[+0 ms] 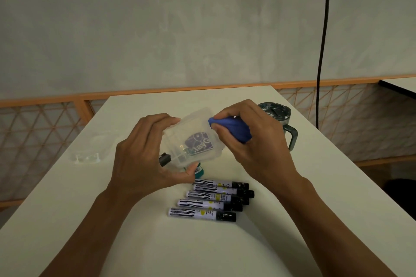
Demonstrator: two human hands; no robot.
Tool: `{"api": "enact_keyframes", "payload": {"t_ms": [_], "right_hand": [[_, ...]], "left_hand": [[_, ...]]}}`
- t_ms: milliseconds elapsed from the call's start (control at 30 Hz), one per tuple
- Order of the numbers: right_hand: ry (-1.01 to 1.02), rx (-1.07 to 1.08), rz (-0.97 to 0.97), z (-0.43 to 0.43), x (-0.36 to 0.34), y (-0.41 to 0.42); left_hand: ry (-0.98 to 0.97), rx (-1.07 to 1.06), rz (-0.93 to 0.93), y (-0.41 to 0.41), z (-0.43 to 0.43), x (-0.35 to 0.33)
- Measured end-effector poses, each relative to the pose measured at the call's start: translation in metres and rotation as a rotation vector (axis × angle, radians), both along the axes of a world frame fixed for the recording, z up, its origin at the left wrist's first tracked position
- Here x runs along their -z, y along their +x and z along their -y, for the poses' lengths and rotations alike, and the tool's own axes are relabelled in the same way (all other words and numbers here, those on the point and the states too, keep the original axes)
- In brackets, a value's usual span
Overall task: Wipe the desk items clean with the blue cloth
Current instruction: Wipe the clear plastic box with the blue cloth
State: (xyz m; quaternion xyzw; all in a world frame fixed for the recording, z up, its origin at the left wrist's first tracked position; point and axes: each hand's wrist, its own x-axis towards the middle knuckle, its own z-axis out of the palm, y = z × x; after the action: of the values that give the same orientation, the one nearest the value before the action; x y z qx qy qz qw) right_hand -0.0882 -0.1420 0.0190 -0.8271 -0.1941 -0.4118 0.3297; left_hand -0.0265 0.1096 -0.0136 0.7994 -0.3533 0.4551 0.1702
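Five markers [213, 200] lie in a neat row on the table [112, 243], with a dark tumbler [276, 111] behind them and a clear lid [94, 150] off to the left. Whether any of these has been wiped cannot be told, so the job looks to be somewhere in its middle, with one item in hand. The left hand [144, 157] holds a clear plastic container [193, 139] tilted above the table, fingers [162, 119] curled over its far edge and thumb under the near one. The right hand [254, 139] grips the bunched blue cloth [231, 129], fingers closed round it, pressing it against the container's upper right corner.
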Motion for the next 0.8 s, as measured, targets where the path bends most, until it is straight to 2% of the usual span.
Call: {"api": "enact_keyframes", "payload": {"t_ms": [200, 467, 733, 800], "right_hand": [[0.104, -0.052, -0.03, -0.013, -0.003, -0.005], [-0.074, -0.2, -0.211, -0.002, -0.013, -0.011], [0.008, -0.057, -0.003, -0.009, -0.008, -0.008], [-0.002, -0.079, 0.005, -0.011, -0.007, -0.009]], "left_hand": [[-0.047, -0.002, -0.01, 0.002, -0.005, 0.002], [-0.071, -0.038, 0.018, 0.002, -0.018, -0.005], [-0.038, 0.062, -0.038, -0.002, 0.0, 0.001], [-0.046, 0.052, -0.032, 0.0, -0.001, 0.003]]}}
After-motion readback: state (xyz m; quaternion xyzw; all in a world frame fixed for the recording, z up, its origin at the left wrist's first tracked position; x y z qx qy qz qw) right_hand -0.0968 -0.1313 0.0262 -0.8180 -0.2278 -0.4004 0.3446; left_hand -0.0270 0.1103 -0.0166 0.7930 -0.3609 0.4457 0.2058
